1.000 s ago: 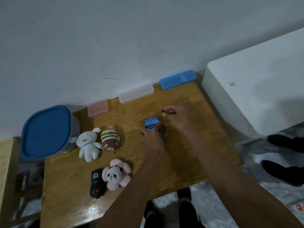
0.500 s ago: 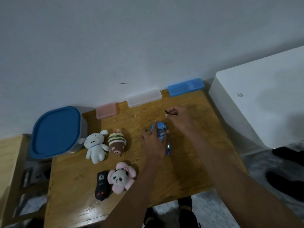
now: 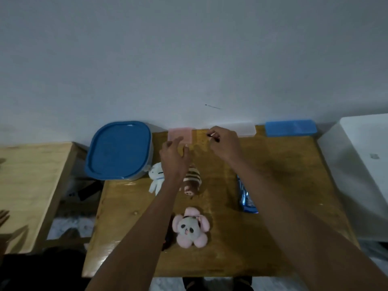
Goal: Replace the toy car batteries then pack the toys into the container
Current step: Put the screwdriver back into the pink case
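Note:
The blue toy car point(image 3: 245, 196) lies on the wooden table point(image 3: 283, 164) at the right, partly hidden by my right forearm, with no hand on it. My left hand point(image 3: 174, 156) reaches with relaxed fingers to the small pink box point(image 3: 181, 134) by the wall and holds nothing. My right hand point(image 3: 224, 143) pinches a thin screwdriver point(image 3: 212, 136) just right of that box. The container with a blue lid point(image 3: 119, 150) stands at the table's back left corner. A white plush point(image 3: 155, 180), a striped brown plush point(image 3: 192, 181) and a pink panda plush point(image 3: 190, 226) lie on the table.
A black remote point(image 3: 167, 241) is mostly hidden under my left forearm. A clear box point(image 3: 246, 129) and a blue box point(image 3: 290, 128) sit along the wall. A white appliance point(image 3: 357, 164) stands right of the table, a second wooden table point(image 3: 31, 181) on the left.
My left hand has let go of the toy car and moved left to the pink box. My right hand followed leftward with the screwdriver. The car now lies alone at the right.

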A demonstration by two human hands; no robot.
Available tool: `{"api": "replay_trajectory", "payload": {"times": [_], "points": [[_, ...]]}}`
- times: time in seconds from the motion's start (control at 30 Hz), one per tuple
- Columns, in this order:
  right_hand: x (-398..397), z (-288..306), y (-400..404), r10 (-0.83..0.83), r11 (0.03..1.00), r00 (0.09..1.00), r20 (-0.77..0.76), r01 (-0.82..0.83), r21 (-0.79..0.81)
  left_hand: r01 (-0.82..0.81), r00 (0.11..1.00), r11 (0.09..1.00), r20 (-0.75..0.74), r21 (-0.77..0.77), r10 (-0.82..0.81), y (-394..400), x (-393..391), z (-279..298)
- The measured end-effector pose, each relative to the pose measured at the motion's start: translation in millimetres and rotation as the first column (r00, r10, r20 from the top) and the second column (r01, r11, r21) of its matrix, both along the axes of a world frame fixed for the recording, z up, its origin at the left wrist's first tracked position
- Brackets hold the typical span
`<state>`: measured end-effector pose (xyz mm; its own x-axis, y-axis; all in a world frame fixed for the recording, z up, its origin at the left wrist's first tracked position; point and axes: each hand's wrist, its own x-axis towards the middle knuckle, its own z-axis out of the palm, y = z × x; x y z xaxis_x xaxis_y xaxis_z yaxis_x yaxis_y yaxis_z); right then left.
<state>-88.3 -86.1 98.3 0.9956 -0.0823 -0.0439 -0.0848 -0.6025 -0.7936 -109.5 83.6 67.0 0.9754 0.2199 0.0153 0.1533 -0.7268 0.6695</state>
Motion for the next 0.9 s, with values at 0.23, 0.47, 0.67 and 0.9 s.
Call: {"api": "replay_trajectory", "payload": {"times": [0.23, 0.47, 0.67, 0.9], "points": [[45.1, -36.3, 57.6, 0.150, 0.958, 0.985, -0.084, -0.166, -0.233, 0.035, 0.994, 0.999, -0.098, -0.039, -0.038, 50.8, 52.1, -37.7], [67.0, -84.7, 76.5, 0.222, 0.899, 0.974, -0.048, -0.224, -0.377, 0.099, 0.990, 0.990, -0.086, -0.101, -0.108, 60.6, 82.7, -62.4], [73.8, -104.2, 78.9, 0.238, 0.880, 0.971, 0.006, -0.213, -0.424, 0.090, 0.994, 0.993, -0.059, -0.081, -0.095, 61.1, 96.1, -69.0], [75.8, -109.7, 75.3, 0.213, 0.898, 0.973, 0.087, -0.160, -0.409, 0.055, 0.995, 0.998, -0.079, -0.042, -0.058, 59.0, 101.9, -76.2]]}}
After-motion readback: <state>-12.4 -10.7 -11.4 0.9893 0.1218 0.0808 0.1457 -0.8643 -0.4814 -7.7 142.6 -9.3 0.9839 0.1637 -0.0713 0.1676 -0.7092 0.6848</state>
